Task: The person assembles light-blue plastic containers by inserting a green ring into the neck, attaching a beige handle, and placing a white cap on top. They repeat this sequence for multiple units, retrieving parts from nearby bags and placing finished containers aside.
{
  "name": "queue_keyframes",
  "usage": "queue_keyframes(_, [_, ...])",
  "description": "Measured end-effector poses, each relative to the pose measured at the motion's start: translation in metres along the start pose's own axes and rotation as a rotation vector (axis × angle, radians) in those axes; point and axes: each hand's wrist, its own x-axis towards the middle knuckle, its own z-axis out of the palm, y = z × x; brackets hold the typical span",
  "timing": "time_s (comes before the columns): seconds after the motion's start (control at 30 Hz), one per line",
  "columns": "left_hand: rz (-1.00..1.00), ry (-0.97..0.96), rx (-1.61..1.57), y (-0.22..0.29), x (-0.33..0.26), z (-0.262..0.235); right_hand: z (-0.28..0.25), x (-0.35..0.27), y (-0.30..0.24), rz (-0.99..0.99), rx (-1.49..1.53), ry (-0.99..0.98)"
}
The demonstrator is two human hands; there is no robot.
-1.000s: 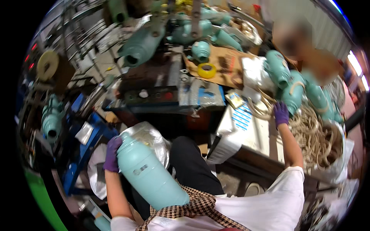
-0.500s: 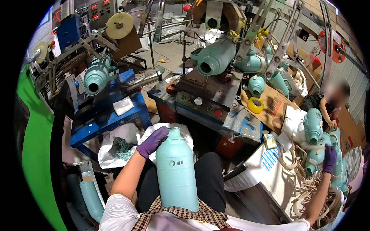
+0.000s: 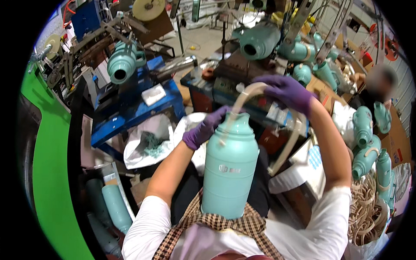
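A mint-green thermos flask shell [image 3: 229, 186] stands upright on my lap, its open spout facing up. My gloved left hand [image 3: 206, 128] grips it by the neck; some of the fingers are behind the spout. Above and to the right of the shell, my gloved right hand [image 3: 288, 93] is closed on a curved beige carrying handle [image 3: 286, 149]. One end of this handle, smeared by motion, hangs in front of the shell's shoulder, and the other dangles to the right. I cannot tell whether the handle touches the shell.
Many loose beige handles [image 3: 364, 212] lie heaped at the right, beside more green shells [image 3: 363, 123]. A person [image 3: 381, 82] is at the far right. Machines hold a shell [image 3: 121, 65] at left and another [image 3: 260, 41] ahead. A white sack [image 3: 132, 149] contains green scraps.
My right hand has come from the shells at the far right to above my lap, bringing a beige handle. My left hand stays on the shell's neck. The whole view has shifted.
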Motion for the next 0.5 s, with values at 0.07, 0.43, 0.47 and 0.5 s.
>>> queue_keyframes(0.07, [0.073,-0.003,0.11,0.027,-0.009,0.014,0.027,0.043,0.012,0.021,0.098,-0.02])
queue_keyframes(0.43, [0.09,0.391,0.245,0.039,-0.108,-0.012,0.208,0.018,0.056,-0.044,1.306,0.094])
queue_keyframes(0.47, [0.125,0.341,0.106,0.033,-0.111,-0.013,0.211,0.021,0.066,-0.065,1.29,0.088])
queue_keyframes(0.5, [0.142,0.359,0.004,0.035,-0.108,-0.01,0.213,0.024,0.066,-0.101,1.269,0.077])
